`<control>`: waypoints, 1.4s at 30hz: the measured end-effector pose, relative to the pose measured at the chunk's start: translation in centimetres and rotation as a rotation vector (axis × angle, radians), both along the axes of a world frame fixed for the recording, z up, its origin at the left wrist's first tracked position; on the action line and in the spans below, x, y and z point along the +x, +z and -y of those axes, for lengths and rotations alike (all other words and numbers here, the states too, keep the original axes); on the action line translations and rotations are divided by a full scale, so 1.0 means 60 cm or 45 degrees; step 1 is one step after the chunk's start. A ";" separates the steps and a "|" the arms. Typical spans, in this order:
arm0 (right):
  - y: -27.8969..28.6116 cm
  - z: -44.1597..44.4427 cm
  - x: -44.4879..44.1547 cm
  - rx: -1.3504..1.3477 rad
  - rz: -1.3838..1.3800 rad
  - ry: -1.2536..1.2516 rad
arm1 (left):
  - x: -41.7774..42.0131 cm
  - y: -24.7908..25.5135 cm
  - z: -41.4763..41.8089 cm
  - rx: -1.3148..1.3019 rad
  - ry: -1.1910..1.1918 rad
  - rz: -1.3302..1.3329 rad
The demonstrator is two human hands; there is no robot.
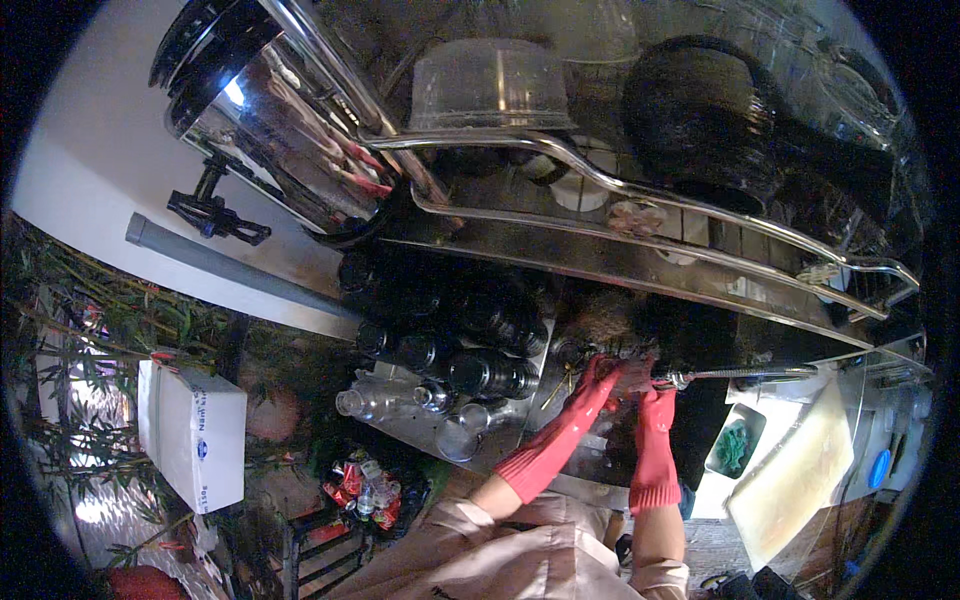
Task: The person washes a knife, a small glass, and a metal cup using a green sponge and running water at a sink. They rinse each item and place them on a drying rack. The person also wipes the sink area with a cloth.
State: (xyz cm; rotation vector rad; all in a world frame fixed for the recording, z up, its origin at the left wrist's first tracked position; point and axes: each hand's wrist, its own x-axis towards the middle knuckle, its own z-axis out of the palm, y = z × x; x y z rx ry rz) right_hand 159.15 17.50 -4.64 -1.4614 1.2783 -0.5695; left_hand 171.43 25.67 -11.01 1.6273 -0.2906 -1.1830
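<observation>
Both my hands wear long red rubber gloves and are over a dark sink (615, 465). My left hand (600, 377) is bent inward beside a small translucent, reddish thing (636, 375), perhaps a clear vessel. Close to its other side is my right hand (658, 409), just below the metal end of a faucet (673, 379) with a coiled metal hose (750, 372). Shadow and blur hide the fingers' grip. A thin gold-coloured utensil (556, 390) lies left of my left hand.
Clear glass bottles (375, 403) and several dark jars (480, 371) stand left of the sink. Above runs a metal shelf rail (525, 140), with a steel dispenser (277, 127) at its left. Rightward are a tray with a green scrubber (733, 448) and a pale cutting board (795, 476).
</observation>
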 end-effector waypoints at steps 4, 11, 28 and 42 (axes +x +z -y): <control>0.043 -0.035 0.000 -0.681 -0.120 0.698 | 0.052 -0.077 0.010 0.257 0.472 -0.874; 0.026 0.020 0.014 -0.154 0.171 0.962 | 0.060 0.065 0.029 -0.196 -0.071 -0.478; 0.016 0.005 0.062 1.095 0.286 0.193 | 0.025 -0.164 -0.010 -0.516 0.199 -0.740; -0.066 -0.002 -0.008 0.546 0.825 -0.798 | -0.015 0.145 0.016 -0.378 -0.059 0.670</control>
